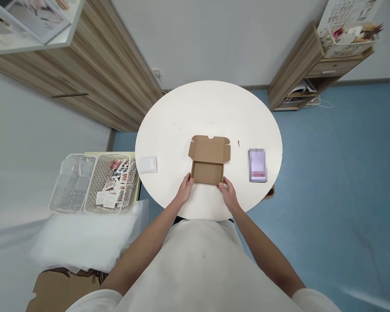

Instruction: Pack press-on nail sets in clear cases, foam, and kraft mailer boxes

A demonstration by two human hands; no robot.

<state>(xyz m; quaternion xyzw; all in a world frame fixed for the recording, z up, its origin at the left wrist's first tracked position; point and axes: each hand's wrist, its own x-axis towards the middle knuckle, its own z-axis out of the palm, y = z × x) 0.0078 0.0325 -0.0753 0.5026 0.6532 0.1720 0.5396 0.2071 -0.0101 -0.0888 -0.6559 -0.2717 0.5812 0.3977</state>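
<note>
An opened brown cardboard box sits on the white round table, its flapped lid folded back away from me and nothing visible inside. My left hand grips the box's near left corner. At the near right corner, my right hand holds it with fingers along the side wall. Left on the table lies a small white packet. Toward the right edge there is a dark-edged flat device with a pixelated lilac face.
A white basket of printed cards and a basket with clear plastic pieces stand at left, above translucent sheets. Brown cardboard lies lower left. A wooden cabinet and a shelf unit stand beyond the table.
</note>
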